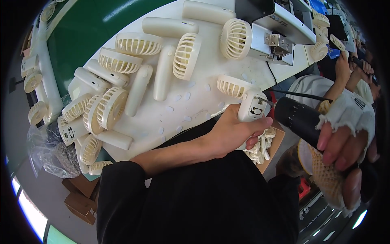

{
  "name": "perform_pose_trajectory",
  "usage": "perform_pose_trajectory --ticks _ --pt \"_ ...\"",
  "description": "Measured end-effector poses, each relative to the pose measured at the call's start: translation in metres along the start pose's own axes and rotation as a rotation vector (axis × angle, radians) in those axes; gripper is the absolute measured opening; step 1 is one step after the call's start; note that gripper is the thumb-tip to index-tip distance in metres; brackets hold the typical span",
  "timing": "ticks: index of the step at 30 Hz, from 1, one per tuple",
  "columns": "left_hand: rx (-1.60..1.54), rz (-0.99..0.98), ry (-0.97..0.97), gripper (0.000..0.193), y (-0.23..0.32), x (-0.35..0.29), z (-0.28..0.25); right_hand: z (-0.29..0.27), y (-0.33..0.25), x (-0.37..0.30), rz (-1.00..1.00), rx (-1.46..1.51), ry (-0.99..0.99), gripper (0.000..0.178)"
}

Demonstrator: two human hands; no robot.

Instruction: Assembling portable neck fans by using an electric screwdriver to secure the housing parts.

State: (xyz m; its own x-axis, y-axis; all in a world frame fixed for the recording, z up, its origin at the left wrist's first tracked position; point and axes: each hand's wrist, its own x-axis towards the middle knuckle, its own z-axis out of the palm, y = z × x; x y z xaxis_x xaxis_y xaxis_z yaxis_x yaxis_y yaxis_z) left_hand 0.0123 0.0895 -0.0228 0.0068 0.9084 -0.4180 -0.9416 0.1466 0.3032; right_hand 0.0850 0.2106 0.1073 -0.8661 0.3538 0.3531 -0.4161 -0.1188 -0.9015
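Observation:
My left hand (222,132) is closed round the handle of a cream handheld fan (248,106), whose slotted round head points away to the left. The handle's end faces up and shows a rectangular opening and small metal parts. In my right hand (343,148), in a torn whitish glove with bare fingertips, is a black electric screwdriver (295,118). Its thin bit reaches the end of the fan's handle; whether it sits on a screw is too small to tell. A dark cord runs behind the screwdriver.
Several cream fans (111,107) lie on the white table (183,134), among small pale pieces. A metal-fronted machine (280,44) stands at the far right. Below my hands, a cardboard box (273,152) holds small cream parts. Another person's hands (344,67) work at right.

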Motion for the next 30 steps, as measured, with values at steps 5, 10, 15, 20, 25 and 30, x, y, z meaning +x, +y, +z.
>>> perform_pose_trajectory --ticks 5,10,15,20,25,30 --pt "0.034 -0.008 0.021 0.017 -0.001 -0.001 -0.001 0.006 0.003 -0.008 0.014 -0.083 0.189 0.047" --pt "-0.02 -0.036 -0.047 0.015 0.003 -0.002 -0.005 0.01 0.003 0.017 0.125 -0.145 0.088 0.047" --pt "-0.376 0.012 -0.039 0.016 0.008 -0.014 0.006 -0.016 0.002 0.059 0.104 -0.335 0.217 0.052" --pt "-0.303 0.063 -0.021 0.021 0.014 -0.009 0.007 -0.101 -0.007 0.09 0.086 -0.545 0.357 0.057" --pt "-0.234 0.03 -0.049 0.019 0.007 -0.014 0.0 -0.08 -0.037 0.038 0.123 -0.675 0.412 0.063" --pt "-0.235 -0.076 -0.057 0.019 0.009 -0.01 -0.004 -0.085 0.041 0.051 0.04 -0.245 0.222 0.026"
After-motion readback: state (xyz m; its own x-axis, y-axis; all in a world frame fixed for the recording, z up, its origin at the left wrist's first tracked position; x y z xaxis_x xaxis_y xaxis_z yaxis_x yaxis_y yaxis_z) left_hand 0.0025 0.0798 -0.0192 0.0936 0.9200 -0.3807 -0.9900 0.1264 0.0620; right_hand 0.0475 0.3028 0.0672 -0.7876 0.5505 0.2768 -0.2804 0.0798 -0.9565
